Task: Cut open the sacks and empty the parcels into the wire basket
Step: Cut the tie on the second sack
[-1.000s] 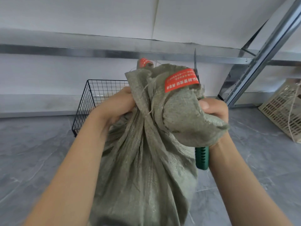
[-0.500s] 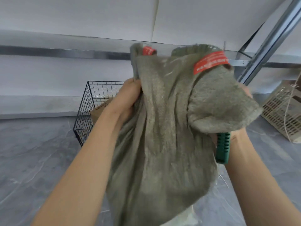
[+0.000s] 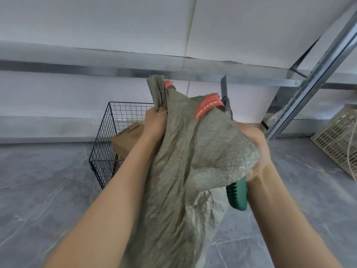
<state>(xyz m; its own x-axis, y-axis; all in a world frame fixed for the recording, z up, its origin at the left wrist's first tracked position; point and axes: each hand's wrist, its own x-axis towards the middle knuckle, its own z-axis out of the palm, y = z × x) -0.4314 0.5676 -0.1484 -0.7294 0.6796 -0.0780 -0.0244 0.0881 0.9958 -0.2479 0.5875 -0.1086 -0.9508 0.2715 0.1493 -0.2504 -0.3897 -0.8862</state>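
A limp grey-green woven sack (image 3: 179, 171) with red tape strips hangs in front of me, held up by both hands. My left hand (image 3: 154, 124) grips a bunched fold at its top left. My right hand (image 3: 255, 149) grips the sack's right fold together with a green-handled knife (image 3: 237, 196), whose blade points up behind the sack. Beyond the sack stands the black wire basket (image 3: 108, 132) on the floor, with a brown cardboard parcel (image 3: 127, 140) inside it.
Grey tiled floor surrounds the basket. A metal shelf beam (image 3: 116, 71) runs along the white wall, with a slanted steel upright (image 3: 309, 82) at the right. A beige plastic crate (image 3: 340, 140) leans at the far right.
The sack rose and swung up, then came back down a little. It hangs looser and emptier than a second ago, and a parcel now shows in the basket.
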